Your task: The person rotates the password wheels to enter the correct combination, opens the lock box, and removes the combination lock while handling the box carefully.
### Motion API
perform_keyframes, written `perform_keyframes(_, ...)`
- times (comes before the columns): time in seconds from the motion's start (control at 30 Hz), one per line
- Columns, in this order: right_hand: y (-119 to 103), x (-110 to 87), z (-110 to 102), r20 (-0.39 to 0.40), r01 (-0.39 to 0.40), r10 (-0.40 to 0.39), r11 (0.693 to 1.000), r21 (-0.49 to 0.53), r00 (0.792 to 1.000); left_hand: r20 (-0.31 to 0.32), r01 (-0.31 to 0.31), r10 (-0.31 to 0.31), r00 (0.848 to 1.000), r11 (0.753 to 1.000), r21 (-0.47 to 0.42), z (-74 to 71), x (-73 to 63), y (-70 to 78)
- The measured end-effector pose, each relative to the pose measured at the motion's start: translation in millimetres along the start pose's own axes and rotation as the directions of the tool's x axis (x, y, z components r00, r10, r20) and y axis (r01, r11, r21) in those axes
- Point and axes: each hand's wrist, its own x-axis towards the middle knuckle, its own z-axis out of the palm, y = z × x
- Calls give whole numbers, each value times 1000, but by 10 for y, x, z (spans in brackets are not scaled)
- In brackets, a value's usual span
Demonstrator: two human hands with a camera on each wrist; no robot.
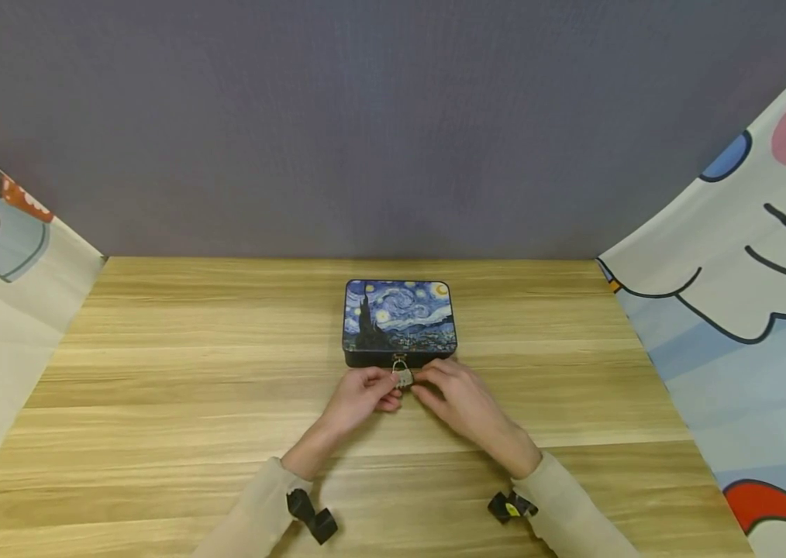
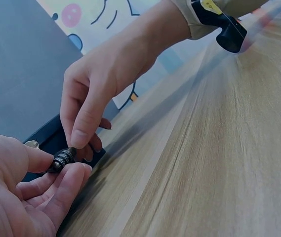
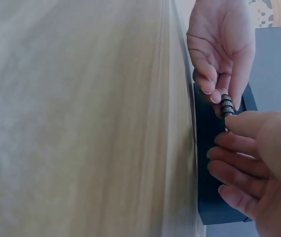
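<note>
A tin box (image 1: 403, 314) with a starry night-sky painting on its lid stands closed on the table. At its front clasp (image 1: 400, 357) hangs a small silver combination padlock (image 1: 403, 379), its shackle upward. My left hand (image 1: 363, 393) pinches the padlock's body from the left between thumb and fingers. From the other side, my right hand (image 1: 461, 399) holds the padlock's end with thumb and fingertips. In the right wrist view the number dials (image 3: 227, 104) show between the two hands; the digits are too small to read.
The wood-grain table (image 1: 191, 418) extends around the box on all sides. A grey panel (image 1: 365, 132) rises behind it. Cartoon-printed cloths hang at the left (image 1: 9, 310) and right (image 1: 735, 364). Black camera straps (image 1: 312, 517) sit on both sleeves.
</note>
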Motion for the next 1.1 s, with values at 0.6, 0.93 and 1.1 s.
perform_keyframes(0.6, -15, 29, 11, 45, 0, 1, 1000, -23, 999, -12, 12, -12, 1000, 1000, 8, 9, -16, 21)
perform_keyframes(0.93, -13, 35, 11, 47, 4, -3, 1000, -10, 999, -20, 12, -11, 1000, 1000, 11, 14, 3, 7)
perform_keyframes(1.1, -16, 41, 11, 51, 7, -6, 1000, -12, 999, -24, 8, -8, 1000, 1000, 9, 17, 6, 3)
